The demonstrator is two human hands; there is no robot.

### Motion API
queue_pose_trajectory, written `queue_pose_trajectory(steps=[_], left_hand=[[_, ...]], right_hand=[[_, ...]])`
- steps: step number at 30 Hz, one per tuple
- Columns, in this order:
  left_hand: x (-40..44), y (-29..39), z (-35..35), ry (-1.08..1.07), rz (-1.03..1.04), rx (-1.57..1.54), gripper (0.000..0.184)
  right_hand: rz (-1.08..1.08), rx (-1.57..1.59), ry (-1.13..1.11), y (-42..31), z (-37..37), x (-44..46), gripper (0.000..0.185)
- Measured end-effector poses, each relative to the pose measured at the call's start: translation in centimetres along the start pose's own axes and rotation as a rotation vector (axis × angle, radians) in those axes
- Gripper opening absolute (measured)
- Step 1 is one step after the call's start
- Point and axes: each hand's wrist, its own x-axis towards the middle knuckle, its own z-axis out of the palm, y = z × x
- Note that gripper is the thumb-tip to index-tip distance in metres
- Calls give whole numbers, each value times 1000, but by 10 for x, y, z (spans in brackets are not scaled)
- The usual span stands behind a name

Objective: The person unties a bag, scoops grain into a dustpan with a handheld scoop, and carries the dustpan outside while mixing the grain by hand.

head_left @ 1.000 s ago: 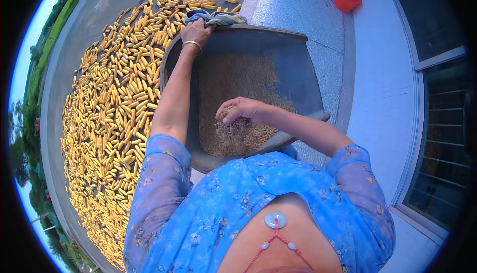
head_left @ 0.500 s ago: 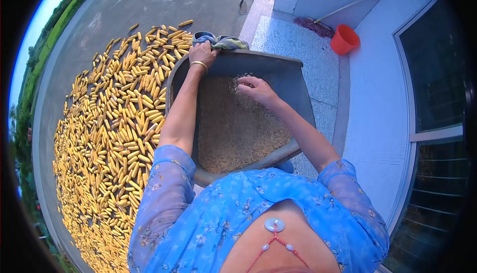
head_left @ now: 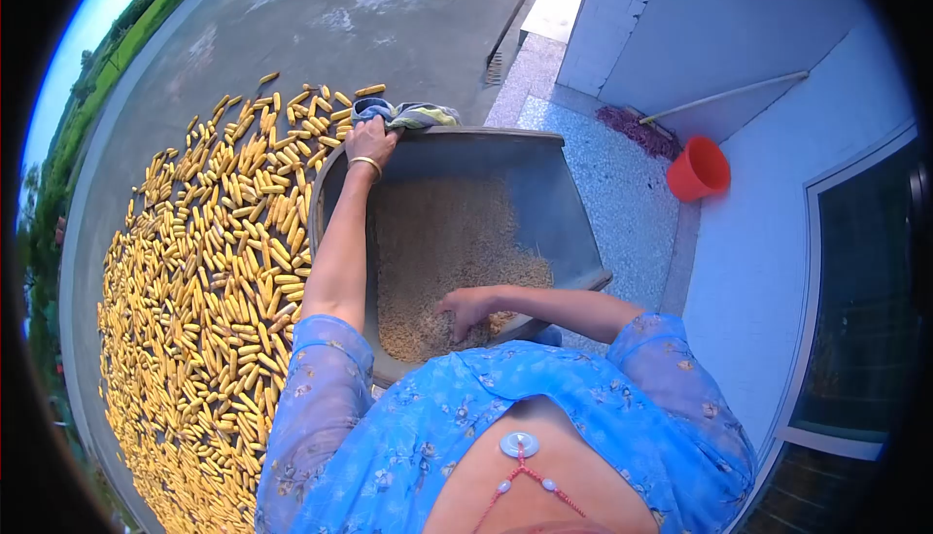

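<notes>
A large dark grey bin [head_left: 583,233] stands in front of my body, its floor covered with light brown grain [head_left: 428,233]. My left hand [head_left: 372,145] is closed over the bin's far left corner, beside a bunched striped cloth [head_left: 418,114] draped on the rim. Low in the bin, near its front wall, my right hand [head_left: 466,312] reaches down with curled fingers into the grain. The fingertips are partly hidden there.
Many yellow corn cobs [head_left: 214,272] are spread over the concrete ground at the left. A red bucket [head_left: 698,170] and a mop [head_left: 637,131] stand by the wall at the right. Farther back lies a rake [head_left: 495,69].
My right hand has moved from the far part of the bin down to the grain near the front wall. My left hand stays on the rim. The view has shifted slightly.
</notes>
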Motion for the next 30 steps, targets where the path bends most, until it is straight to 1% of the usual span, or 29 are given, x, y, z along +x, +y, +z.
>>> queue_pose_trajectory(steps=[1, 3, 4, 5, 7, 8, 10, 11, 13, 14, 15, 17, 18, 20, 21, 22, 23, 24, 26, 27, 28, 29, 30], left_hand=[[7, 1, -5, 29, -19, 10, 44], [51, -1, -5, 51, -72, 25, 43], [71, 6, -11, 49, -124, 31, 42], [91, 8, -7, 50, -138, 29, 42], [137, 9, -1, 76, -92, 77, 42], [157, 11, -3, 44, -111, 62, 42], [204, 6, 27, 50, -112, 58, 42], [232, 6, 38, 50, -102, 47, 42], [284, 5, 61, 32, -91, 46, 43], [316, 7, 66, 42, -88, 35, 43], [345, 12, 60, 49, -83, 19, 43], [405, 11, 74, 31, -62, 47, 42], [432, 13, 77, 37, -56, 57, 42], [489, 16, 83, 45, -37, 56, 41], [515, 15, 90, 46, -23, 60, 41], [523, 18, 85, 26, -36, 49, 41], [545, 17, 91, 9, -52, 41, 41], [569, 14, 99, -11, -66, 17, 41], [619, 9, 117, -15, -70, 34, 41], [646, 6, 127, -19, -93, 51, 41], [672, 4, 136, -9, -102, 68, 41], [678, 5, 133, -3, -108, 81, 42], [705, 2, 141, -2, -134, 96, 42]], right_hand=[[-6, 3, -11, 6, -9, -4, 72], [109, 644, -12, 11, -75, -15, 62], [26, 885, 26, 5, -114, -27, 47], [32, 878, 15, 9, -151, -33, 47], [-146, 1308, 234, 25, -219, -36, 35], [-144, 1302, 232, 31, -241, -36, 35], [-32, 1274, 275, 75, -288, -10, 31], [-44, 1270, 281, 87, -314, 0, 31], [-80, 1042, 348, 105, -361, 19, 24], [-29, 552, 414, 118, -390, 34, 32], [-48, 179, 572, 115, -409, 38, 39], [31, -267, 549, 138, -460, 74, 43], [33, -258, 554, 152, -479, 94, 43], [103, -344, 451, 179, -516, 128, 44], [120, -361, 301, 182, -532, 136, 47], [102, -444, 197, 173, -530, 131, 54], [26, -437, 188, 177, -540, 132, 59], [-42, -391, 155, 185, -555, 139, 56], [-203, -355, -10, 207, -590, 152, 58], [-196, -356, 4, 217, -615, 155, 58], [-241, -289, -57, 228, -639, 156, 58], [-283, -218, -117, 227, -646, 147, 59], [-281, -219, -111, 242, -669, 151, 59]])
